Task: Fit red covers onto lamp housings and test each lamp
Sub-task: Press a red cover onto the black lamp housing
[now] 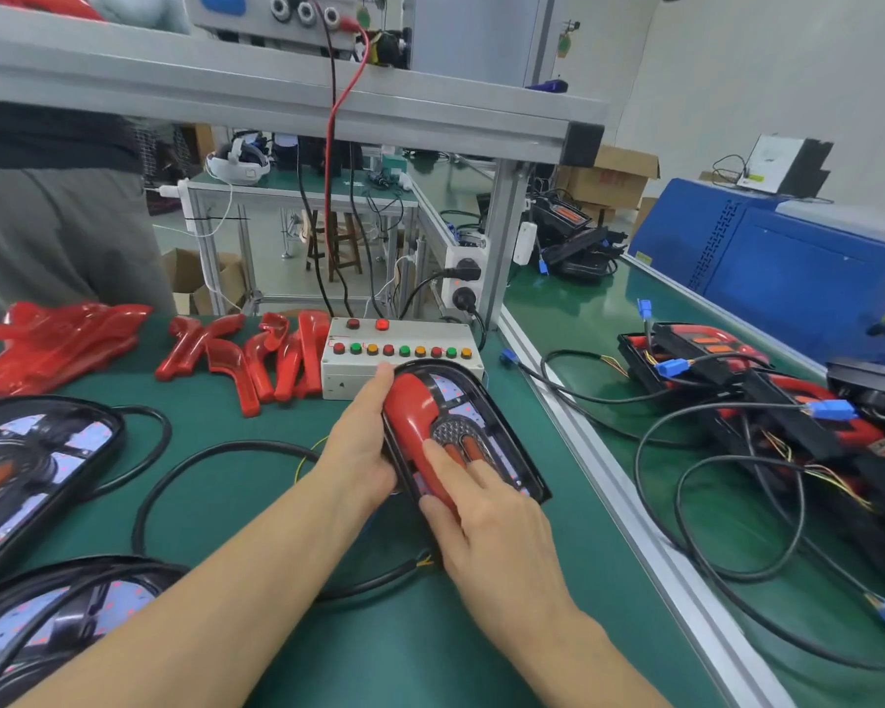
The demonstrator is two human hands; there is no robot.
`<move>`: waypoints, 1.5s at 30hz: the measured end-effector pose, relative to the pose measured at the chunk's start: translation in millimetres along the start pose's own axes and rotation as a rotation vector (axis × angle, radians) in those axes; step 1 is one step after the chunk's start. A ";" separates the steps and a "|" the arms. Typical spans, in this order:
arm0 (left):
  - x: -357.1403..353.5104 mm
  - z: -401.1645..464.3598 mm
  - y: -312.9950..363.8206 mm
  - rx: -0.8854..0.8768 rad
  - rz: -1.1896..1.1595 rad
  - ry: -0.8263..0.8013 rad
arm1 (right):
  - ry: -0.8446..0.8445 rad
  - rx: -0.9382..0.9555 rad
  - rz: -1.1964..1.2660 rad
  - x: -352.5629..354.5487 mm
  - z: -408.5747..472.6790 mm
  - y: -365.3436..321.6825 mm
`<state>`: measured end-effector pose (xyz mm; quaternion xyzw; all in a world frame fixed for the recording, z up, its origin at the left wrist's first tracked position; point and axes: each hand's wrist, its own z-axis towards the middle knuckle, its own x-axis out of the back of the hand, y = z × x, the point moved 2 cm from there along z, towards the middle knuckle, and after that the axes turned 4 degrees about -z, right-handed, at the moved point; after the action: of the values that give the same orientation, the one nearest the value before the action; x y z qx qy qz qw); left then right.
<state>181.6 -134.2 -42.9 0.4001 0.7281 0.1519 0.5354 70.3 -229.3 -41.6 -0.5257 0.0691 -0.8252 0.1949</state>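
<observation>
At the desk's [256,503] left edge lie two black lamp housings [32,462], uncovered, their inner boards showing, one behind the other toward the near corner. Along the far edge, a heap of loose red covers [57,344] sits at the left, and a second cluster of red covers [256,360] lies just beside a grey test box [399,360] with a row of red, green and orange buttons. A black cable [215,452] loops across the middle of the desk.

Just in front of the test box lies the lamp housing being worked on [486,431], near the desk's right edge. A red cover [412,411] sits in its left half. The left hand [361,442] clasps the housing's left rim, thumb curled up against the top of the cover: its grip is closed on the housing. The right hand [486,518] has straight fingers pressing down on the cover's near end, its grip open.

Past the right edge, on a neighbouring green bench [573,309], finished lamps [736,380] lie tangled with black cables and blue plugs [834,408].
</observation>
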 end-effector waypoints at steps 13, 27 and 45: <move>5.6 5.4 18.4 -0.232 0.012 0.063 | 0.046 -0.363 0.383 25.4 -19.2 21.8; -8.3 -17.5 6.6 -0.336 0.063 -0.112 | -0.246 -0.855 1.564 -7.2 -11.3 19.6; -6.9 -6.4 9.5 -0.086 0.116 -0.062 | -0.251 -0.747 1.325 -3.7 -7.3 27.8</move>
<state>180.5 -132.0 -29.7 0.4229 0.6794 0.2014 0.5649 72.0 -254.0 -56.8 -0.4950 0.6210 -0.3922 0.4643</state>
